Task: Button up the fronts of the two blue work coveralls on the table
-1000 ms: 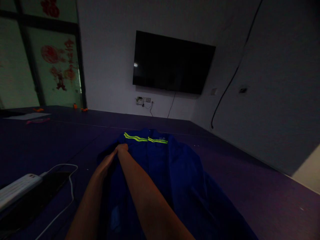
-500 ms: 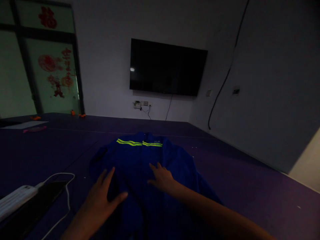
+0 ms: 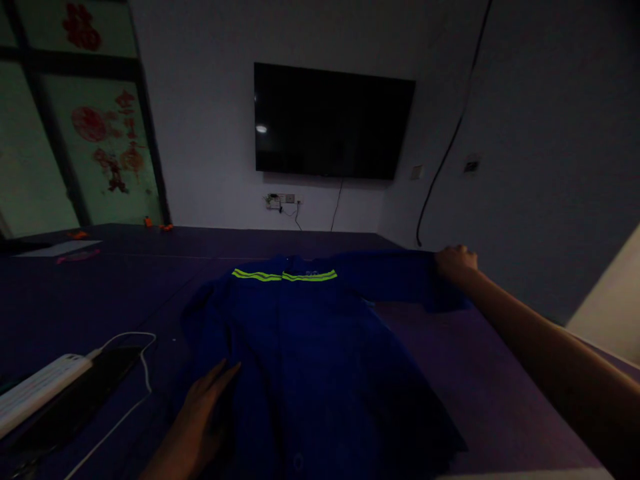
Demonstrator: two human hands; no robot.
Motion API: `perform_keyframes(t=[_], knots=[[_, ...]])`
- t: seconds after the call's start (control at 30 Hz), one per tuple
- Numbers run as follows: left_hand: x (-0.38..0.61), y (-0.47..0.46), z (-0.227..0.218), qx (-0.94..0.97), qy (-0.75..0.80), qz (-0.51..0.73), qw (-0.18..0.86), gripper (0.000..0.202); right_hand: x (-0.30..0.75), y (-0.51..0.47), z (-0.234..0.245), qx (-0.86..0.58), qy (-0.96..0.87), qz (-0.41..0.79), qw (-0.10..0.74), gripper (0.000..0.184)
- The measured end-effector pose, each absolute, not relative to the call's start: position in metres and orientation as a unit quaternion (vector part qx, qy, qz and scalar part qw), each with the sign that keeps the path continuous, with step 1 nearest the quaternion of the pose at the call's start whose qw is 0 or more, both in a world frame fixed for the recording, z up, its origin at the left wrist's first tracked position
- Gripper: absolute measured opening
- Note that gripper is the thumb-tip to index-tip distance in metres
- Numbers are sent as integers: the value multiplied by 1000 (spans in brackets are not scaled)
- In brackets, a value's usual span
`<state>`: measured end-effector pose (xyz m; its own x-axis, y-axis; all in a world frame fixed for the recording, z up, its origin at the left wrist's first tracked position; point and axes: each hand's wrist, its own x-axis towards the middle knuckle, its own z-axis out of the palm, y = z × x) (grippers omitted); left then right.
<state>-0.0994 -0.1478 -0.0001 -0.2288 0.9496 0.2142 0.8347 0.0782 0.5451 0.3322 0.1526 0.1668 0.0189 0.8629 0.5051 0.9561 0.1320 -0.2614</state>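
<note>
Head view: blue jacket (image 3: 310, 347) laid front up on a purple surface (image 3: 480, 373), neck end toward the wall (image 3: 210, 133), with a yellow-green stripe (image 3: 257, 275) across the chest. One sleeve (image 3: 395, 273) drawn out sideways, its far end in the right hand (image 3: 457, 261), grip closed on the cloth. Left hand (image 3: 197, 410) low at the opposite edge of the jacket, fingers straight, no fabric visibly pinched; impossible to tell whether resting on the cloth or just over it. Risk of skewing or dragging the whole garment toward the right hand, from pulling too hard without enough weight on the left side. Risk too of a twisted, creased sleeve, from holding only its upper edge. Farther left, a white power strip (image 3: 45, 383), a dark slab (image 3: 83, 393) and a white cable (image 3: 147, 373), apart from the garment but open to snagging, from a wide sweep of the left hand. Beyond, high up, a dark television (image 3: 333, 123).
</note>
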Motion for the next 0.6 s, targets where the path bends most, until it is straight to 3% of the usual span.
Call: perform_keyframes(t=[0.1,0.23,0.33,0.43,0.6], knots=[[-103,-157,-7,611,741,259,104,84,330,133,142,-641,-729,-59,233,31],[-99,-156,-15,611,737,272,97,83,296,87,46,-573,-806,67,131,50],[-98,-150,-10,612,728,296,93,78,284,64,-9,-581,-797,119,116,73],[-107,-148,6,610,723,311,96,66,286,58,-25,-595,-774,150,159,81],[-140,-163,28,587,751,300,44,53,302,61,-15,-583,-763,220,172,69]])
